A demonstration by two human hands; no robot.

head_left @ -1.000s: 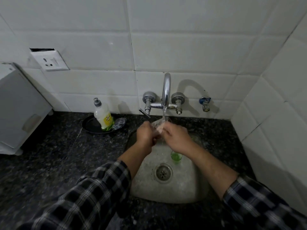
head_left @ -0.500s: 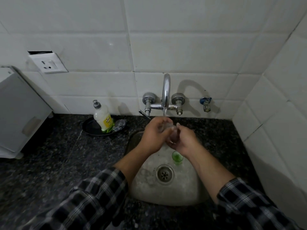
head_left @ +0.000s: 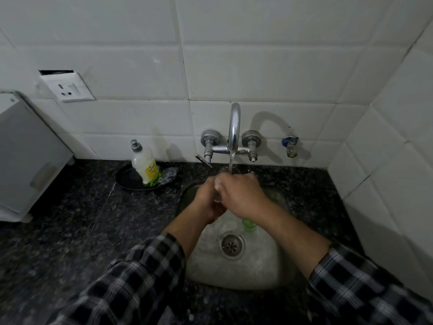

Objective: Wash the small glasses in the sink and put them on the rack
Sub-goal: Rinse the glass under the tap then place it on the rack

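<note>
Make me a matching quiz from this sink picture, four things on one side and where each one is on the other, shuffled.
1 soap bottle
2 green glass
3 clear glass
4 wall socket

A in the sink, beside the drain
B on the tiled wall
C gripped by left hand and right hand under the running tap
D standing in the black dish on the counter

Pairs: 1-D, 2-A, 3-C, 4-B

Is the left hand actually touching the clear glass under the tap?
Touching. The head view shows the left hand curled round the clear glass under the running tap, with the right hand gripping it too.
</note>
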